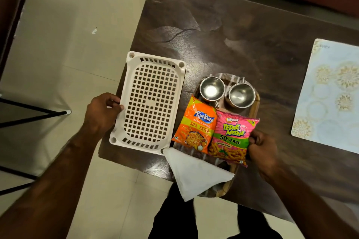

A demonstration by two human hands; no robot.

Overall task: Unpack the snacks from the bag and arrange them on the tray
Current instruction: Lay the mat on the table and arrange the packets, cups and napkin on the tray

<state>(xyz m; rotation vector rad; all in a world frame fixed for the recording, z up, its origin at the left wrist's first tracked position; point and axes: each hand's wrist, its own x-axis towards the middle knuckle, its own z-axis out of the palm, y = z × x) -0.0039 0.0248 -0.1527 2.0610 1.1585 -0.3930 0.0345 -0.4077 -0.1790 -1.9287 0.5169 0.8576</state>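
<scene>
A wooden tray [256, 101] lies on the dark table and carries two steel cups [212, 89] [241, 95] at its far end. An orange Kurkure packet [196, 125] and a pink Bingo packet [231, 137] lie side by side on the tray's middle. A folded white napkin [196, 172] covers the tray's near end. My right hand [262, 151] grips the right edge of the Bingo packet. My left hand [102, 112] holds the left rim of a white perforated plastic basket [151, 101], which sits left of the tray and holds nothing. No bag is in view.
A pale patterned placemat [330, 95] lies at the table's right side. The basket overhangs the table's left edge above a tiled floor [68, 48]. Black metal legs [33, 114] stand at the far left. My dark-clothed legs [194, 219] are below the near edge.
</scene>
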